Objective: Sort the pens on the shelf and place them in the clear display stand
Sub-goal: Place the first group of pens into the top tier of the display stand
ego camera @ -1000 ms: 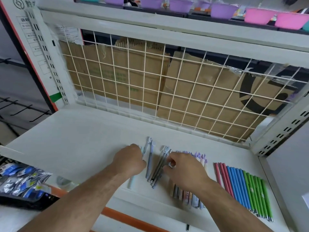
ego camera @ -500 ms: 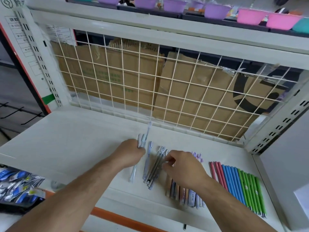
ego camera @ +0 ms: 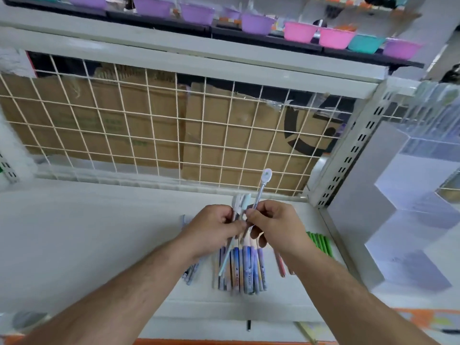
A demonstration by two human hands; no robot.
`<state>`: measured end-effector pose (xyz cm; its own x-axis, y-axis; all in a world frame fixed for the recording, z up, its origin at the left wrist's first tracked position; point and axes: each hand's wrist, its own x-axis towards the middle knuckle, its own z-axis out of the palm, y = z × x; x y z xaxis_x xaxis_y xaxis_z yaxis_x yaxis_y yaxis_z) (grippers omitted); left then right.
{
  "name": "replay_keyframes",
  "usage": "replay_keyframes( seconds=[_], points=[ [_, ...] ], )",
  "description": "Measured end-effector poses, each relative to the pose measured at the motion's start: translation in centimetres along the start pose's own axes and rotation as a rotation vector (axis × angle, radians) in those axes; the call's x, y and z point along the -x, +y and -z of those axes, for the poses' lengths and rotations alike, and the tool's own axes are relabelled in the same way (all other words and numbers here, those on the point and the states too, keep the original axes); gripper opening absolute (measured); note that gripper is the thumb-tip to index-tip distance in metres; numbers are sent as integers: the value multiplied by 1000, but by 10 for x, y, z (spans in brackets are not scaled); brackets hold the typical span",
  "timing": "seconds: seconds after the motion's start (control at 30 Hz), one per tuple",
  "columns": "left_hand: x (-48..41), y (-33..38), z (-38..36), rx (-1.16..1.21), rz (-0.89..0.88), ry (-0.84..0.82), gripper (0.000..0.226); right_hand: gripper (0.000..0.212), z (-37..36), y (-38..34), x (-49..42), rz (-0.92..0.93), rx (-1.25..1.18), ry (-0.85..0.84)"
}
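Both hands are raised above the white shelf and meet in the middle of the view. My left hand grips a small bunch of pale pens whose flat caps stick up past the fingers. My right hand pinches one long pen with a round white top, tilted up to the right. Below the hands a row of blue-and-purple patterned pens lies on the shelf. Green pens and a pink pen lie further right. A clear display stand shows blurred at the far right.
A white wire grid backs the shelf, with cardboard boxes behind it. Purple, pink and teal bowls line the shelf above. A perforated upright post closes the right side. A few greyish pens lie under my left wrist.
Both hands have risen off the shelf with pens in them and come together. The view has swung right, so the pen rows now sit lower and the stand comes into sight.
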<state>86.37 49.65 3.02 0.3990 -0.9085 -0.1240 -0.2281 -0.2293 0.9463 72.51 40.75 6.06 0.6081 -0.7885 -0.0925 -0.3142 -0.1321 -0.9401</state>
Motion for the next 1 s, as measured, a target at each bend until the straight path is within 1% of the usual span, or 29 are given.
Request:
replay_keyframes(
  seconds=[0.07,0.17,0.3,0.4,0.43,0.53,0.7,0.87,1.0],
  points=[
    [-4,7,-11,4,-5,-6,22,19,15,3,5,-14,-20,28],
    [-12,18,-32,36,-2,-54,21,8,37,7,12,-12,-31,50],
    [-23,34,-66,52,-33,-111,18,12,72,15,19,-10,-22,113],
    [-31,49,-92,52,-65,-128,15,4,104,24,21,-5,-26,141],
    [-33,55,-102,69,-74,-139,13,4,115,28,21,-3,-34,145],
    [-43,73,-133,114,-112,-155,9,15,151,36,21,11,-49,135],
    [-53,114,-190,105,-123,-136,9,20,221,40,21,66,-24,103],
    [-67,151,-236,143,-136,-54,8,20,284,40,18,114,-5,104],
    [-77,174,-264,163,-162,1,14,19,324,36,12,165,17,120]
  ],
)
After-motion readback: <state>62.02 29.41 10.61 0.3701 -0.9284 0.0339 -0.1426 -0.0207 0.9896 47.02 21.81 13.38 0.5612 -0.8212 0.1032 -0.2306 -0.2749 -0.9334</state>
